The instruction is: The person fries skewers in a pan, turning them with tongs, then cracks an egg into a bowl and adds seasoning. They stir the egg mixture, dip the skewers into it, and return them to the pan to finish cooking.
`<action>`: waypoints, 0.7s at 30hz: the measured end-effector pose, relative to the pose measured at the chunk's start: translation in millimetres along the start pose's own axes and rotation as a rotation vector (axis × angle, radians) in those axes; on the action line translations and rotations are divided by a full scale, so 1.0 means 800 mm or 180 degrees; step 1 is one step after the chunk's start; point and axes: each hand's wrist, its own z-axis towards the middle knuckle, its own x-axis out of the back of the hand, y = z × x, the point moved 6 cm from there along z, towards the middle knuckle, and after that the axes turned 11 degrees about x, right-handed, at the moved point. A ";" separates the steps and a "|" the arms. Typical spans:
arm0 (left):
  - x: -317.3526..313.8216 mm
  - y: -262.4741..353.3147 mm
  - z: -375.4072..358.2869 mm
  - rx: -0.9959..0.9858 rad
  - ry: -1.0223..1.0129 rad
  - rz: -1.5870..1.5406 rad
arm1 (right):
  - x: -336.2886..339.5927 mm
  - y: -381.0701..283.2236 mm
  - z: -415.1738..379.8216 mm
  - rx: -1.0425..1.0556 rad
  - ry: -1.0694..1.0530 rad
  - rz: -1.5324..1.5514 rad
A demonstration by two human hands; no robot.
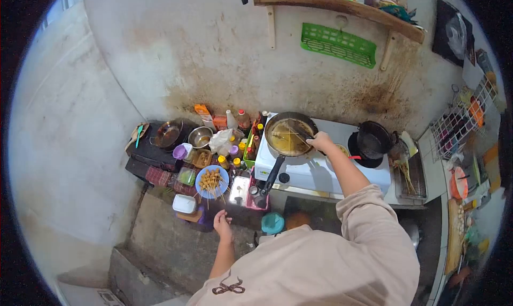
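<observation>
My right hand [321, 142] grips a dark spatula [301, 128] in the frying pan [289, 134], over skewers [290, 140] lying in oil. The pan sits on the white stove [334, 167]. My left hand [223, 225] is open, near the blue plate [204, 189] of skewered food.

High on the stained wall [187, 49] I see a wooden shelf [342, 6] with assorted items on top, and a green perforated tray [339, 45] hanging beneath it. To the right, I have a white wire rack [439, 138] crowded with things — too small for me to name. Towards the left of the dark worktop [141, 150], I make out a dark wok [169, 134] near a metal bowl [200, 137] — and a teal utensil [139, 135].
</observation>
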 end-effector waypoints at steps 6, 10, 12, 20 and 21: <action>0.002 0.001 0.003 -0.0005 0.0121 0.0145 | 0.019 0.014 -0.003 0.0558 0.0508 -0.0250; 0.008 0.001 0.001 -0.0049 0.0160 0.0101 | 0.029 0.006 -0.022 0.0864 0.0768 -0.0669; 0.011 0.004 -0.002 -0.0067 0.0181 0.0111 | 0.033 0.004 -0.026 0.0760 0.0744 -0.0708; 0.021 0.005 -0.004 -0.0051 0.0206 0.0060 | 0.077 -0.003 -0.042 0.0911 0.1234 -0.0319; 0.020 0.006 -0.005 -0.0027 0.0197 0.0038 | 0.078 0.002 -0.040 0.0995 0.1229 -0.0323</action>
